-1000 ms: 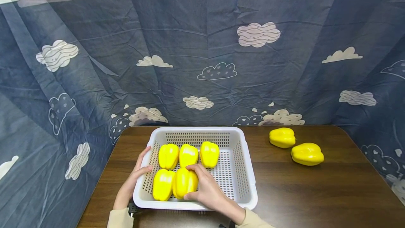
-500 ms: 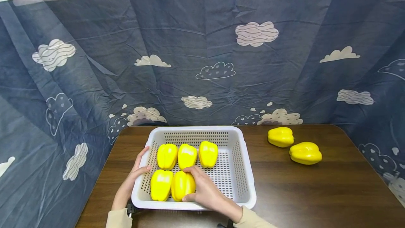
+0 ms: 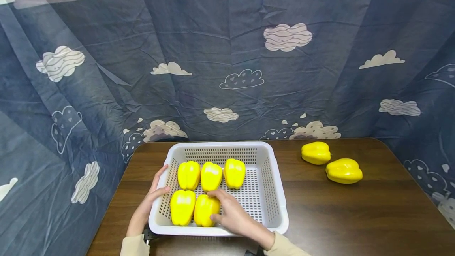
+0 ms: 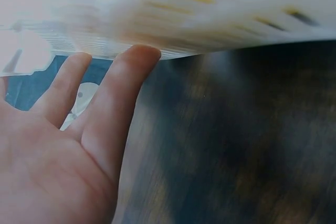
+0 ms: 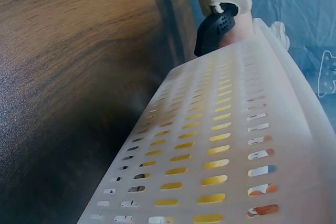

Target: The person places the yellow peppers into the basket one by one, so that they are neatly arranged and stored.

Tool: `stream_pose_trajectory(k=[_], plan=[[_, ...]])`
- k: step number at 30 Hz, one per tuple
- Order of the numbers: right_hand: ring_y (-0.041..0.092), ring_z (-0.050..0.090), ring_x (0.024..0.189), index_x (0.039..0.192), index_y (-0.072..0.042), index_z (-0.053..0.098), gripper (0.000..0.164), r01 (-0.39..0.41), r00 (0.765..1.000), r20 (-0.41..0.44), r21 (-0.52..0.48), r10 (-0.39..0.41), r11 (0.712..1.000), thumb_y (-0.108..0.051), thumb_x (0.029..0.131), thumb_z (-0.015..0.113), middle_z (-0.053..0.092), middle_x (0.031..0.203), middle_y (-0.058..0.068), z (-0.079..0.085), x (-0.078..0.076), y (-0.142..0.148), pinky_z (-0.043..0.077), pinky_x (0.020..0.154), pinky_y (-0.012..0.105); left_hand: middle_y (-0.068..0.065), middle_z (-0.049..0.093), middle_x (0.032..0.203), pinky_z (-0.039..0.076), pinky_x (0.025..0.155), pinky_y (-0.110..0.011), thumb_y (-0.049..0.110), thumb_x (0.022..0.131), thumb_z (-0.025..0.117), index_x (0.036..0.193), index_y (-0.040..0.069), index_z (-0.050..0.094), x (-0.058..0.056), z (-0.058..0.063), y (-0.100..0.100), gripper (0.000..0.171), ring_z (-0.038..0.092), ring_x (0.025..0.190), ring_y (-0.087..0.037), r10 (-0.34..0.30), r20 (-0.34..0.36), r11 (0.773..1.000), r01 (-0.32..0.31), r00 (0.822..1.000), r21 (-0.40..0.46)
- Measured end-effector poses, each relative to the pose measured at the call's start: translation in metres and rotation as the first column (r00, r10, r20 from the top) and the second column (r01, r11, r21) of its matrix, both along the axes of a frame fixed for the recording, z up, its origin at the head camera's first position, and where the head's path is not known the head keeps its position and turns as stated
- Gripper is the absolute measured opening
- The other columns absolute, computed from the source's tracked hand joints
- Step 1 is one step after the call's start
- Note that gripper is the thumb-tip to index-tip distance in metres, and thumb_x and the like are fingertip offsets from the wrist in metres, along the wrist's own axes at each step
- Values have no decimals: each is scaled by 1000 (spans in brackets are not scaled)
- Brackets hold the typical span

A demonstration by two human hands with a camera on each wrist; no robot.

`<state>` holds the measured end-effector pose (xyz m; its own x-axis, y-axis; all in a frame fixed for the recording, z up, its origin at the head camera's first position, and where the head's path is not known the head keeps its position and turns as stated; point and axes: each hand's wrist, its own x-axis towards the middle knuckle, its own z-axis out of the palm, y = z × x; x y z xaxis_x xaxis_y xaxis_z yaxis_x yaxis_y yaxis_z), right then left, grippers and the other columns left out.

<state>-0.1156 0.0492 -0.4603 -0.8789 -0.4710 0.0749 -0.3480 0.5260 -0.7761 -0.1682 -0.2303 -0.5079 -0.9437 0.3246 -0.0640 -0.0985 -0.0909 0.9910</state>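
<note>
A white perforated plastic basket (image 3: 281, 192) stands on the table, with several yellow bell peppers in two rows inside. My left hand (image 3: 145, 204) rests against the basket's left side. In the left wrist view, fingertips (image 4: 144, 53) of that hand touch the basket wall. My right hand (image 3: 232, 214) reaches over the front rim, its thumb and fingers loosely bent at the right side of a front-row bell pepper (image 3: 205, 211). Left of that lies another bell pepper (image 3: 183, 208). The right wrist view shows the slotted basket wall (image 5: 236, 145); the right fingers are hidden there.
Two more bell peppers (image 3: 315, 153) lie on the brown wooden table (image 3: 341, 216) right of the basket. Behind the table hangs a dark blue curtain (image 3: 199, 38) with cloud prints. Inside the basket, three peppers (image 3: 211, 176) form the back row.
The pepper at my right hand has settled lower in the front row. My right thumb has drawn back a little to the right, and the grip has loosened. My left hand stays on the basket.
</note>
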Motion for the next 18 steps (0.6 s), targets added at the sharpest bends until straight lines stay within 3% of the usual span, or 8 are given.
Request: stream_pose_trajectory(k=[7,12,18], plan=[[28,54,114,126,-2,54,49,19,1000,-18,-60,-20,998,-7,80,72,56,126,11,2,2,10,43,94,43,-13,-2,156,29,99,-58,13,92,40,151,30,7,1,2,1,69,15,135,-47,5,33,1000,-5,999,5],[30,55,111,126,1,53,49,33,998,-45,-112,-38,993,-5,81,71,57,124,13,3,3,21,45,92,42,-13,-1,156,30,98,-53,11,92,39,150,29,7,1,2,1,69,15,135,-45,1,31,1000,-2,1000,27],[32,54,114,127,4,52,48,60,998,-9,-179,-63,982,-5,83,70,56,125,17,6,2,35,43,94,41,-14,-1,156,29,98,-52,12,92,39,150,28,8,1,1,1,67,14,136,-44,7,8,1000,-7,1000,7]])
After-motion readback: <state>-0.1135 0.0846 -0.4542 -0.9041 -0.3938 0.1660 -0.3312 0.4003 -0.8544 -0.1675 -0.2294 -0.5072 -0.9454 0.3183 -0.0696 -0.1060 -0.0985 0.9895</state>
